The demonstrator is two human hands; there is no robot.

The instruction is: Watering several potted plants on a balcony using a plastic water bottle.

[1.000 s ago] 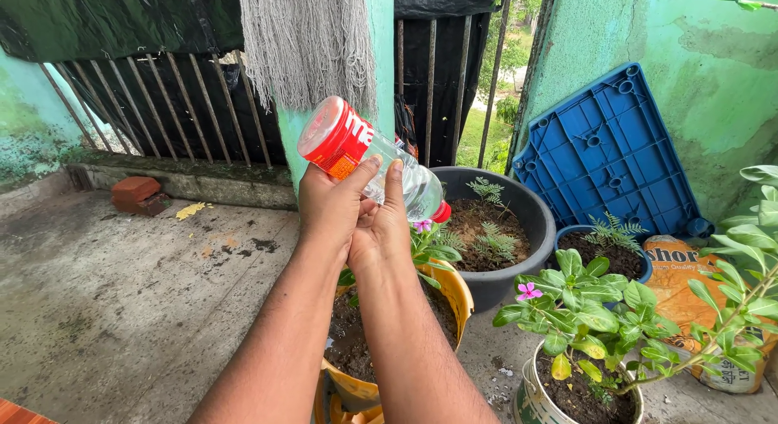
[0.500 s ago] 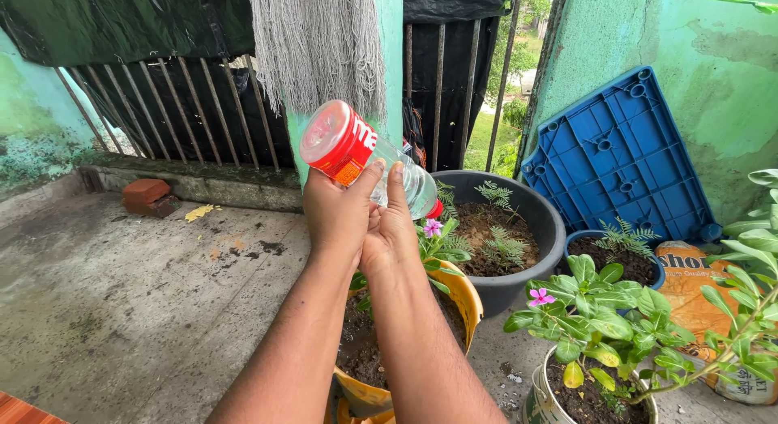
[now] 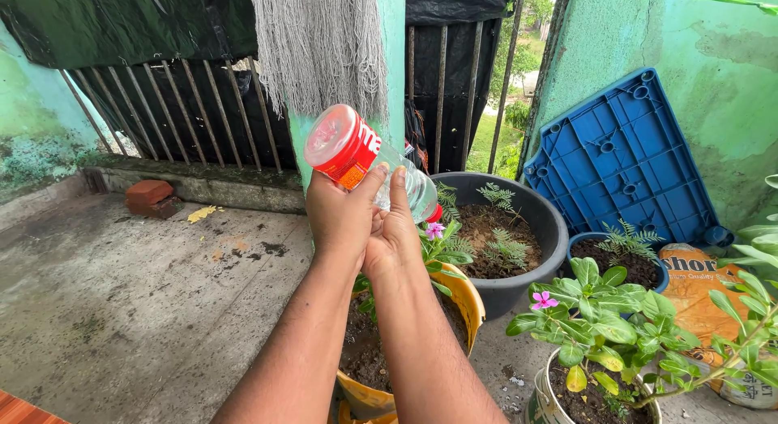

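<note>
Both hands — left hand, right hand — clamped on clear plastic bottle, fingers wrapped underneath it. Bottle tilted, red cap end down, just beyond fingertips over yellow pot. Appears nearly empty — no stream discernible; soil below looks dark.

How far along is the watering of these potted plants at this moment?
In hand: both hands, left hand and right hand, hold a clear plastic bottle tipped cap-down over the yellow pot; no stream is discernible. Done: cannot tell, though the soil in that pot looks dark. Left, probably: the black tub, the blue pot and the white pot show no sign of watering.
</note>
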